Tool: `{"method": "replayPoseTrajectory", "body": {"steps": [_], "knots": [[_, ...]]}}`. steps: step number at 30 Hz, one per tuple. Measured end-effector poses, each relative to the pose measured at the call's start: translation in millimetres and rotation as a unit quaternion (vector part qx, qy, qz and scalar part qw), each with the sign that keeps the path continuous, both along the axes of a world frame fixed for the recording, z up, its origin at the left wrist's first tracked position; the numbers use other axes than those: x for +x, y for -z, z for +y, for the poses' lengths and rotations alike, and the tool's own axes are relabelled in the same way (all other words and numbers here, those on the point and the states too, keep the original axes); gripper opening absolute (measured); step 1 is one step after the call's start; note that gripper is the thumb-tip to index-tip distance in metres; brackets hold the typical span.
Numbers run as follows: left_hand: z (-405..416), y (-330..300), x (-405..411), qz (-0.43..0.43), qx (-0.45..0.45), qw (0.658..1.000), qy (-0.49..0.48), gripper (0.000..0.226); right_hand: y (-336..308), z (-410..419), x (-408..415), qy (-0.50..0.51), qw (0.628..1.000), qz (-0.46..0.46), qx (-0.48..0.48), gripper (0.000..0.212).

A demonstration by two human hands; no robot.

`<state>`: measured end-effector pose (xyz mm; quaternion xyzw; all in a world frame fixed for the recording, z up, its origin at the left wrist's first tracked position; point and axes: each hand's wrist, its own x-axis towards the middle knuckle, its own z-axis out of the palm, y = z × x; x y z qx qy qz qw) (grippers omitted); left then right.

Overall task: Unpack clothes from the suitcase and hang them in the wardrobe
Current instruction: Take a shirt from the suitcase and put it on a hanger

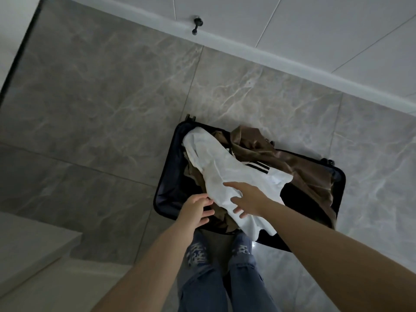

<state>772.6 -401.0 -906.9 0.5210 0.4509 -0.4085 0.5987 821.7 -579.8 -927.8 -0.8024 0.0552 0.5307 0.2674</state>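
Grey marble-look floor tiles [94,91] fill the left side, glossy, veined with pale streaks, thin grout lines crossing them. Down at the lower left sits a pale flat-topped block [27,242] with squared edges, too dim to identify. Moving right, the open black hard-shell suitcase [165,183] lies flat on the tiles, rounded corners, dark lining showing along its left wall. Over its near-left corner comes the left hand [198,209], fingers loosely curled and slightly spread, right at the edge of the crumpled white fabric garment [216,167]; whether it actually pinches the cloth, I cannot tell. That white garment lies draped diagonally across the case, wrinkled, with black stripes on one part. The right hand [246,199] rests on it, palm down, fingers straight and splayed, gripping nothing. Beneath and to the right, a rumpled brown garment [290,163], soft and faintly sheeny, spills over the far rim. Below, blue denim trouser legs [225,287] and patterned dark slippers [197,251] stand at the case's near edge. Up top, a small black doorstop [197,25] sits by the white baseboard [292,63], against white panelled wall.
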Motion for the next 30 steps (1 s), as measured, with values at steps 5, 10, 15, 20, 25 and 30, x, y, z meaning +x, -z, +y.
{"method": "replayPoseTrajectory", "body": {"steps": [5, 10, 15, 20, 25, 30], "knots": [[18, 36, -4, 0.003, -0.002, 1.000, -0.018, 0.028, 53, 28, 1, 0.115, 0.990, 0.077, 0.029, 0.044], [27, 57, -9, 0.025, 0.009, 0.999, -0.032, 0.025, 80, 36, 4, 0.053, 0.998, 0.007, -0.028, 0.047], [29, 57, -6, 0.033, 0.012, 0.999, -0.034, 0.022, 72, 23, 11, 0.203, 0.975, -0.073, -0.051, 0.024], [14, 30, 10, 0.015, 0.002, 1.000, -0.011, 0.023, 31, 6, 9, 0.345, 0.935, -0.069, -0.028, 0.025], [-4, -13, 34, 0.003, -0.014, 1.000, 0.000, 0.035, -36, -3, -13, 0.376, 0.924, -0.041, 0.045, 0.016], [-13, -68, 57, -0.006, -0.029, 0.998, -0.056, 0.051, -132, -8, -31, 0.418, 0.901, -0.032, 0.114, 0.013]]}}
